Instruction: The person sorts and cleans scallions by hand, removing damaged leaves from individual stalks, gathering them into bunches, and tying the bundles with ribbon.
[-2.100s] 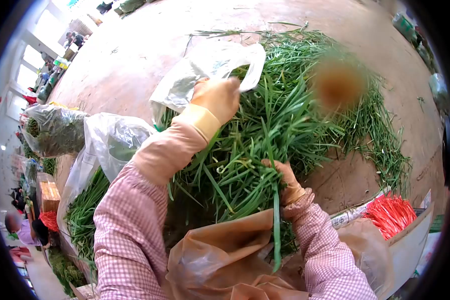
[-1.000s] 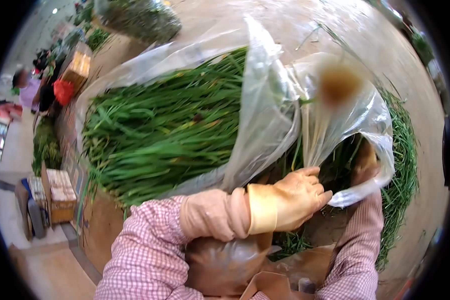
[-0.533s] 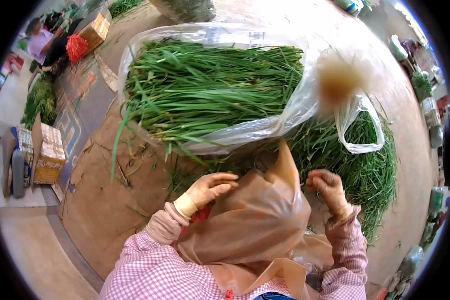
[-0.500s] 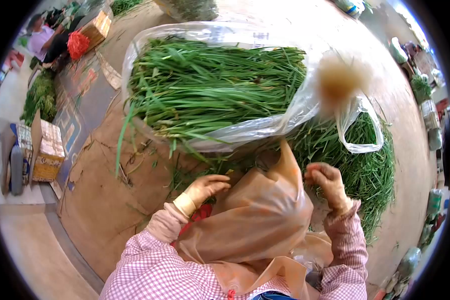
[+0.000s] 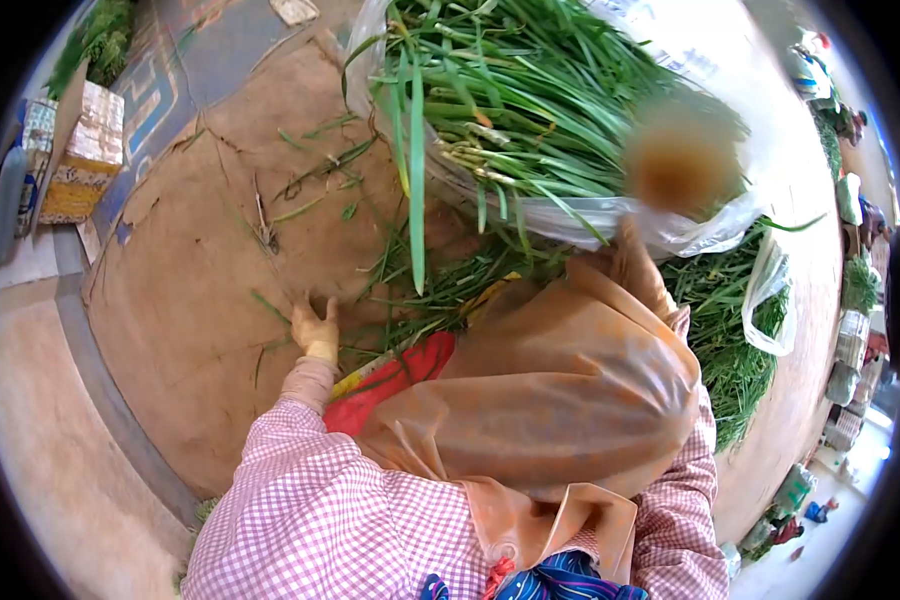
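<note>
My left hand (image 5: 315, 325) reaches down over the brown ground sheet (image 5: 190, 300), fingers and thumb apart, with nothing visible in it. Loose green leaf blades (image 5: 440, 295) are scattered to its right. A brown apron (image 5: 530, 400) covers my raised knee. My right sleeve (image 5: 705, 420) runs up behind that knee; the apron hides the right hand's fingers. Beyond the knee, long green leafy stalks (image 5: 530, 90) with pale cut ends fill a clear plastic bag (image 5: 690, 235). Several long blades hang over the bag's near edge.
A heap of similar greens (image 5: 730, 380) lies at the right, with a white plastic bag handle (image 5: 770, 300) across it. By my left leg is a red and yellow item (image 5: 395, 385). A carton (image 5: 80, 150) stands at the far left. A brown blur (image 5: 680, 170) covers part of the filled bag.
My view has turned left and down. The left hand has moved away from the apron, down to the ground sheet. My right hand, visible before, has gone behind the apron.
</note>
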